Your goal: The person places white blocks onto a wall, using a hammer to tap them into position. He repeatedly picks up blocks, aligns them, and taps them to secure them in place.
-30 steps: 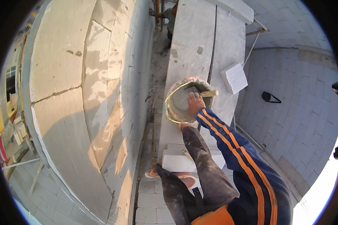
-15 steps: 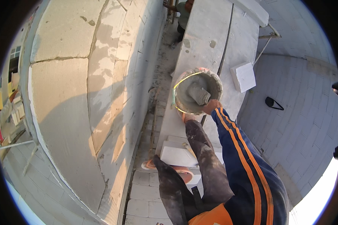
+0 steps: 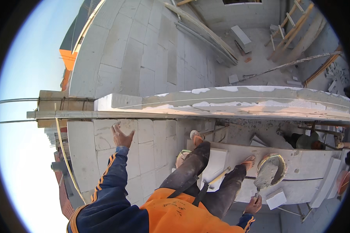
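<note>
My right hand (image 3: 253, 204) is closed around the handle of a trowel (image 3: 257, 192), at the lower right. Grey wet mortar (image 3: 266, 174) covers the blade, which lies over the near-left side of a mortar bucket (image 3: 282, 176). More mortar shows around the bucket's rim. Off to the left, my left hand (image 3: 122, 136) is raised with its fingers apart and nothing in it. Behind it stands a wall of pale blocks (image 3: 144, 139). Beyond both hands runs a block wall top (image 3: 221, 101) with patchy mortar along it and a thin string stretched across.
I stand on a plank platform (image 3: 295, 186). A yellow-handled hammer (image 3: 220, 175) lies on a white block (image 3: 213, 165) between my legs. A loose block (image 3: 276, 198) sits by the bucket. Beyond the wall are a wooden ladder (image 3: 291, 27) and poles. Another person (image 3: 309, 141) is partly hidden at right.
My view has swung round toward the wall top. The trowel, earlier down inside the bucket, now carries mortar at its rim. My left hand has come into view, open.
</note>
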The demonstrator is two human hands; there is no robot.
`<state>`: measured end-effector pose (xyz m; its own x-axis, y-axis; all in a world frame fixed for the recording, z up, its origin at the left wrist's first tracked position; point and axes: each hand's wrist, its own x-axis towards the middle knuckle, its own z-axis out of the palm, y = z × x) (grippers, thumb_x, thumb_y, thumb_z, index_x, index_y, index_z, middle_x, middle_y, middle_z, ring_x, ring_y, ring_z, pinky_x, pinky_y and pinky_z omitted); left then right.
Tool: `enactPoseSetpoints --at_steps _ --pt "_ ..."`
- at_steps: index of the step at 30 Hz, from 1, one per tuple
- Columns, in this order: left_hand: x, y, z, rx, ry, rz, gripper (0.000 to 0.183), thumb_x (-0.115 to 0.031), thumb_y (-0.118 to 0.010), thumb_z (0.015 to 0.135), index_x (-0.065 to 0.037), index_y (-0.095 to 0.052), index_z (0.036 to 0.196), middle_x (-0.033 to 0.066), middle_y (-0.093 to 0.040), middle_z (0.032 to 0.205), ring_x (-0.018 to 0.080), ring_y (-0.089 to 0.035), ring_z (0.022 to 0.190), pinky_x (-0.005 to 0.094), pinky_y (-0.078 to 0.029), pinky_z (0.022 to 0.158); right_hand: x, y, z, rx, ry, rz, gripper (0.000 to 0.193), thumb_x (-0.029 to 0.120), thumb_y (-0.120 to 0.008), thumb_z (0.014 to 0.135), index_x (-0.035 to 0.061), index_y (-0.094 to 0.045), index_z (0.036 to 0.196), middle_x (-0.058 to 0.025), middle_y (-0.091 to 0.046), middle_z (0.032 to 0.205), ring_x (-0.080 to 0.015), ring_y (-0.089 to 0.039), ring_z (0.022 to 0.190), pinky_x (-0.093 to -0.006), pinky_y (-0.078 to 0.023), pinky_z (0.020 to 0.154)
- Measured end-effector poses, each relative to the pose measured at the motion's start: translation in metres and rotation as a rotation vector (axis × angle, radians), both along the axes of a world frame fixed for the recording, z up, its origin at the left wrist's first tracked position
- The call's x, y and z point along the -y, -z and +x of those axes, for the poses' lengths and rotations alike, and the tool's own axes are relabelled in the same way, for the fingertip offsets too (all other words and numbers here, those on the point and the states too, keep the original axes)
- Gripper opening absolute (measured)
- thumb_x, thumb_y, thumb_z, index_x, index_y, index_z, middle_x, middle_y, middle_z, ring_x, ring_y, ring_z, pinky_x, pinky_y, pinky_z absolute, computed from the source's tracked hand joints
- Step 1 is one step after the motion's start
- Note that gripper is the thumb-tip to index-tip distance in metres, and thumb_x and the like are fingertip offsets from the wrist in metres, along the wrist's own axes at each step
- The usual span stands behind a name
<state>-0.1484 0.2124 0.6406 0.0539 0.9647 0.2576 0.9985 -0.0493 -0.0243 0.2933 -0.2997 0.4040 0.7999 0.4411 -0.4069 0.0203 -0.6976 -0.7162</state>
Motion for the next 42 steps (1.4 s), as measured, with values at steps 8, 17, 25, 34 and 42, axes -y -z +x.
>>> enactPoseSetpoints --at_steps 8,17,25,34,42 --pt "-0.096 -0.079 -0.062 -0.109 0.257 0.047 0.11 -0.025 -0.094 0.06 -0.014 -0.035 0.152 0.015 -0.034 0.156 0.0353 -0.034 0.143 0.0477 -0.036 0.116 -0.242 -0.142 -0.106 -0.126 -0.557 0.475 0.035 0.013 -0.057 0.076 -0.0006 -0.063 0.108 -0.0114 -0.064 0.083 -0.0258 -0.062 0.068 -0.0358 -0.051 0.066" --pt "-0.143 -0.059 -0.1 -0.027 0.384 0.0 0.082 -0.049 -0.081 0.077 -0.021 -0.05 0.148 0.0078 -0.048 0.151 0.0314 -0.049 0.135 0.0409 -0.046 0.109 -0.436 -0.151 -0.303 -0.139 -0.675 0.628 0.045 0.011 -0.062 0.076 -0.0032 -0.056 0.117 -0.0228 -0.063 0.098 -0.0425 -0.064 0.092 -0.0441 -0.053 0.084" --pt "-0.142 -0.066 -0.098 0.021 0.417 -0.003 0.081 -0.053 -0.076 0.08 -0.017 -0.05 0.147 0.0134 -0.049 0.149 0.0391 -0.052 0.129 0.0439 -0.048 0.106 -0.461 -0.166 -0.364 -0.137 -0.65 0.485 0.046 0.016 -0.064 0.075 -0.0001 -0.053 0.118 -0.0226 -0.062 0.098 -0.0415 -0.065 0.089 -0.0439 -0.054 0.08" --pt "-0.145 -0.061 -0.096 -0.053 0.399 0.029 0.083 -0.056 -0.075 0.081 -0.015 -0.048 0.148 0.0131 -0.047 0.149 0.0378 -0.051 0.13 0.0443 -0.051 0.103 -0.466 -0.164 -0.38 -0.17 -0.581 0.457 0.047 0.014 -0.064 0.074 0.0011 -0.052 0.118 -0.02 -0.062 0.095 -0.0356 -0.065 0.083 -0.0412 -0.053 0.078" --pt "-0.144 -0.063 -0.094 -0.041 0.41 0.041 0.083 -0.054 -0.076 0.081 -0.013 -0.048 0.147 0.0145 -0.049 0.146 0.0377 -0.052 0.129 0.0442 -0.051 0.102 -0.465 -0.174 -0.395 -0.221 -0.568 0.505 0.044 0.008 -0.061 0.078 -0.0018 -0.049 0.119 -0.0166 -0.057 0.099 -0.0248 -0.058 0.086 -0.0351 -0.049 0.083"
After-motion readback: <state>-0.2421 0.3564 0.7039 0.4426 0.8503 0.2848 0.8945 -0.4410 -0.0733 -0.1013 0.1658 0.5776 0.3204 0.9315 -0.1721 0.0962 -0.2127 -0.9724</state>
